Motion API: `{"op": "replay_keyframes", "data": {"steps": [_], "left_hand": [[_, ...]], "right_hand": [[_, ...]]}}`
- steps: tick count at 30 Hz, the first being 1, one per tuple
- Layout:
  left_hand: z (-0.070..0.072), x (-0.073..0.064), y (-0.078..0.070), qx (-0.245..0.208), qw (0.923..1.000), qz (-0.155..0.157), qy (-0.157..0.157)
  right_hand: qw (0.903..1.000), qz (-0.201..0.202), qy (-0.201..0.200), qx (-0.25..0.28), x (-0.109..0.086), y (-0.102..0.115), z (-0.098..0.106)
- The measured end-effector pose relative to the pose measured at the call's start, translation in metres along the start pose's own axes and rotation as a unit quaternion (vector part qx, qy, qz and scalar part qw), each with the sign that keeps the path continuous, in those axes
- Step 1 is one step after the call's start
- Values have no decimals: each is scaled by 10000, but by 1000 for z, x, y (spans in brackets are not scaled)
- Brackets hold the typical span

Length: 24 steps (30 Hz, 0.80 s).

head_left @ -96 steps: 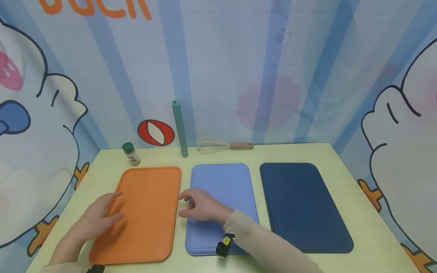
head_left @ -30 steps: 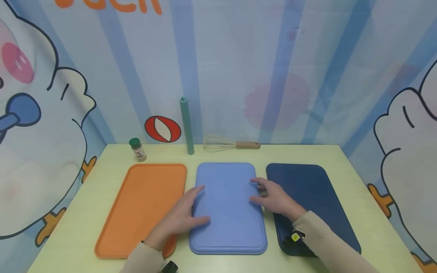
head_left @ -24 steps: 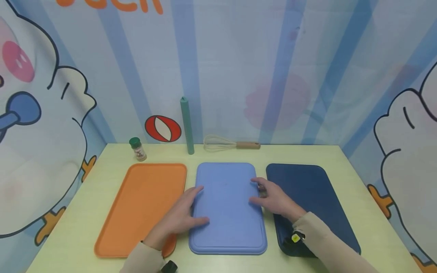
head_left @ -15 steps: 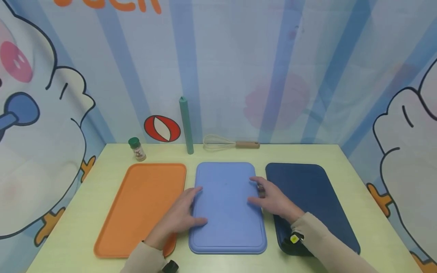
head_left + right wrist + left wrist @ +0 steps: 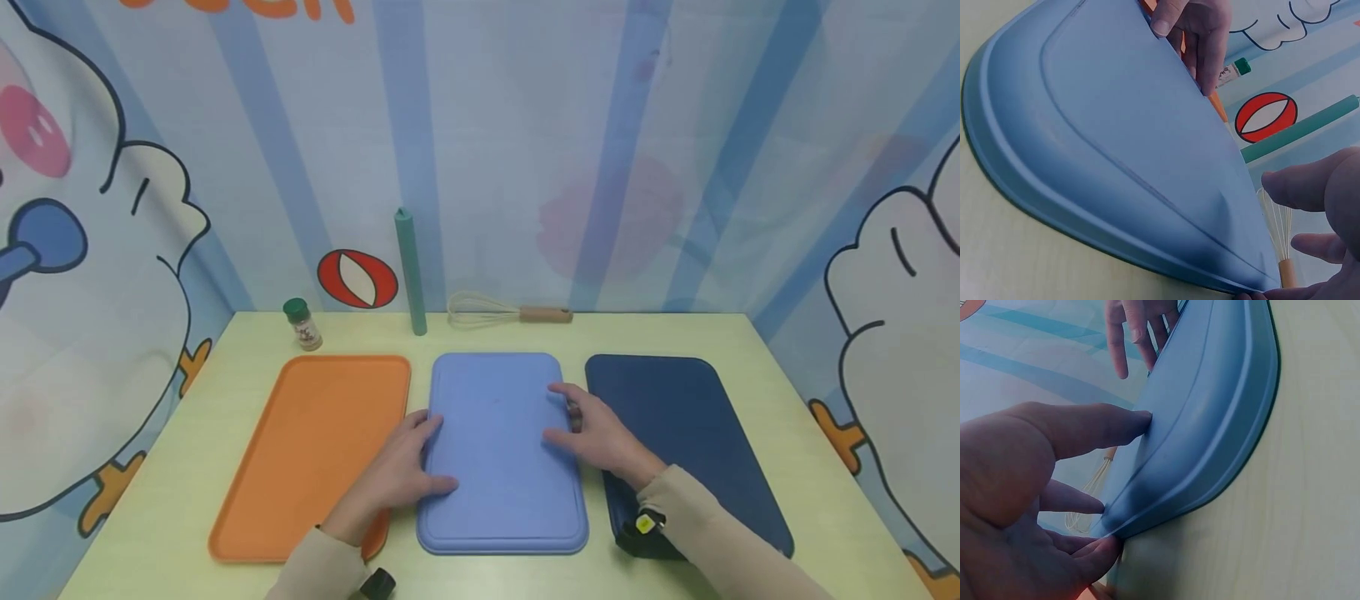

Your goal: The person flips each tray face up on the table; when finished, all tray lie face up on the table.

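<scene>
A light blue plastic tray (image 5: 498, 467) lies flat on the table between both hands. The left hand (image 5: 401, 467) is at its left side, thumb over the top surface and the other fingers at the edge, with the forearm crossing the orange tray (image 5: 315, 433). In the left wrist view the fingertips (image 5: 1110, 547) touch the tray's rim. Opposite, the right hand (image 5: 600, 429) is at the right edge, thumb and index finger spread apart over the tray and its forearm above the dark blue tray (image 5: 660, 408). The right wrist view shows lower fingertips (image 5: 1250, 295) at the rim.
Along the table's back edge stand a green-capped spice jar (image 5: 302, 323) and a tall green stick-shaped object (image 5: 410, 271). A whisk (image 5: 510, 312) with a brown handle lies to their right. A printed curtain (image 5: 487, 150) hangs behind and beside the table.
Both hands have moved right from the orange tray to the light blue tray since the earliest frame. Over the last second they have barely shifted, and the trays stay in place.
</scene>
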State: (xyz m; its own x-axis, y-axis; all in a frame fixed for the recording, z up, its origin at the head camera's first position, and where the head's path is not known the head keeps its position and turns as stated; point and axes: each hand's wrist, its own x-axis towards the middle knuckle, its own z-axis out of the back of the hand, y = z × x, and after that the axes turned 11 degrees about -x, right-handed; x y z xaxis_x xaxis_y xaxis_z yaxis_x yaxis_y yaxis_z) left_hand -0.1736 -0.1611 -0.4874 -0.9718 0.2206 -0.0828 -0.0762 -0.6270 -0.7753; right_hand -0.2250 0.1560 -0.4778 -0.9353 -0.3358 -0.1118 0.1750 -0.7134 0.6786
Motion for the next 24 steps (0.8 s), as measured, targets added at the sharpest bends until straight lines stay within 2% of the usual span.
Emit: {"op": "replay_keyframes", "data": {"steps": [12, 24], "left_hand": [[1, 0, -3, -11, 10000, 25, 9], [2, 0, -5, 24, 10000, 13, 20]], "right_hand": [[9991, -73, -424, -40, 1, 4, -8], [9979, -345, -379, 401, 2, 9, -7]]}}
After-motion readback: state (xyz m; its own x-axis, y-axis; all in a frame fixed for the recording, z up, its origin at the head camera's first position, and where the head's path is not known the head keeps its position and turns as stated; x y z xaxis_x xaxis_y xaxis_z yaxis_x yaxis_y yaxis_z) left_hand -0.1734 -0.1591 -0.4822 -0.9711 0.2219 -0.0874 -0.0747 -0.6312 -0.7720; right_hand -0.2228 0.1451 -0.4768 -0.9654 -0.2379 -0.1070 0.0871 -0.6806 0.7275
